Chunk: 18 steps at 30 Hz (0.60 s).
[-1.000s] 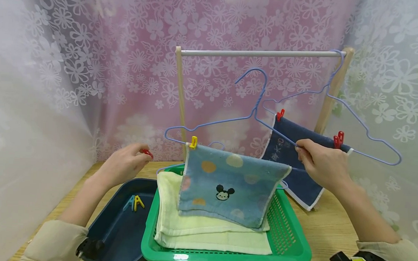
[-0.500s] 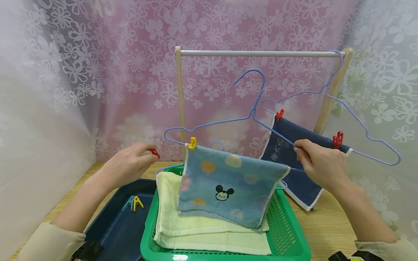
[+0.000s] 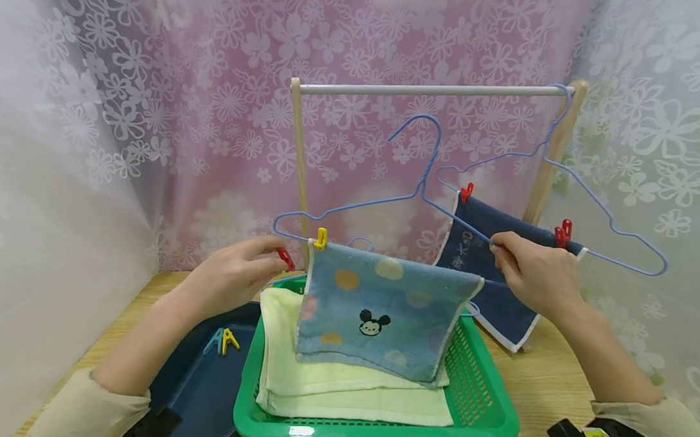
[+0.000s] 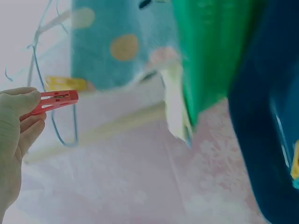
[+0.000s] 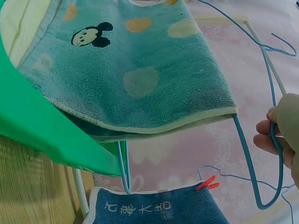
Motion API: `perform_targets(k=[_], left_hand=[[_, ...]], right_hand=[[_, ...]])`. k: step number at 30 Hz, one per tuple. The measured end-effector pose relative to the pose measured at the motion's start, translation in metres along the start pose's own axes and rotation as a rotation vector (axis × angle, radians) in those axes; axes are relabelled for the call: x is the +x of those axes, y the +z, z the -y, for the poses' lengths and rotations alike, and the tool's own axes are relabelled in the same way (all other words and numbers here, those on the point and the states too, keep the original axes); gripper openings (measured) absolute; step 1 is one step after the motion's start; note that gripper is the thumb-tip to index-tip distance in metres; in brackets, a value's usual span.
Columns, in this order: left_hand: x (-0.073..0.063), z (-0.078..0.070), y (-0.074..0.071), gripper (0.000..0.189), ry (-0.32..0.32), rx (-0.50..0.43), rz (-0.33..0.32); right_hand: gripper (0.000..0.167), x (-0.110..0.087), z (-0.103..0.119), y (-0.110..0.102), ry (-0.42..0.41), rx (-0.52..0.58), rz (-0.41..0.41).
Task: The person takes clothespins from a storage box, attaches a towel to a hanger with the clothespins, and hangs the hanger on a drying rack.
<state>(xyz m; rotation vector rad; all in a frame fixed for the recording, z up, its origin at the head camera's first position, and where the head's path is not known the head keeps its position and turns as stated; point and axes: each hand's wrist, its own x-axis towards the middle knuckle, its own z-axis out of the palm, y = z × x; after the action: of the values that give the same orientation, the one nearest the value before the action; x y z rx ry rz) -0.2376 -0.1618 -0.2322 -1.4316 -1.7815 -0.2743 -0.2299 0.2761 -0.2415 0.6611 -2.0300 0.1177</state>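
Note:
My left hand [image 3: 229,275] pinches a red clothespin [image 3: 286,259], held just left of the light blue towel's upper left corner. In the left wrist view the red clothespin [image 4: 58,99] sits between thumb and fingers. My right hand [image 3: 536,271] grips the right arm of a blue wire hanger [image 3: 425,182], raised over the basket. Over the hanger's lower bar hangs the light blue towel [image 3: 382,297] with dots and a mouse face. A yellow clothespin [image 3: 321,239] clips its left end to the bar; no clip shows at the right end.
A green basket [image 3: 377,433] holds folded pale yellow towels [image 3: 355,399]. In the dark blue tub [image 3: 205,380] at left lie blue and yellow clothespins [image 3: 228,340]. A rack rail [image 3: 435,90] stands behind; another hanger there bears a navy towel [image 3: 493,249] with red clothespins [image 3: 562,233].
My left hand has moved right with the red clothespin, closer to the towel's left corner and the yellow clothespin. The right hand and hanger stay nearly still.

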Motion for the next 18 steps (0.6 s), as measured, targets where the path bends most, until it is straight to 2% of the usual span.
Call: perform_targets(k=[3,8,11,18], left_hand=[[0.014,-0.006,0.003,0.035,0.007,-0.034,-0.010],[0.032,-0.014,0.010,0.004,0.014,-0.077,-0.011],[0.040,-0.018,0.014,0.015,0.019,-0.087,-0.015],[0.060,-0.025,0.026,0.018,0.044,-0.085,-0.028]], right_hand=[[0.013,0.001,0.001,0.000,0.006,0.001,0.006],[0.013,0.002,0.002,-0.001,0.012,0.002,0.018],[0.012,0.002,0.002,-0.001,0.015,0.005,0.028],[0.011,0.001,0.002,0.000,0.023,0.012,0.034]])
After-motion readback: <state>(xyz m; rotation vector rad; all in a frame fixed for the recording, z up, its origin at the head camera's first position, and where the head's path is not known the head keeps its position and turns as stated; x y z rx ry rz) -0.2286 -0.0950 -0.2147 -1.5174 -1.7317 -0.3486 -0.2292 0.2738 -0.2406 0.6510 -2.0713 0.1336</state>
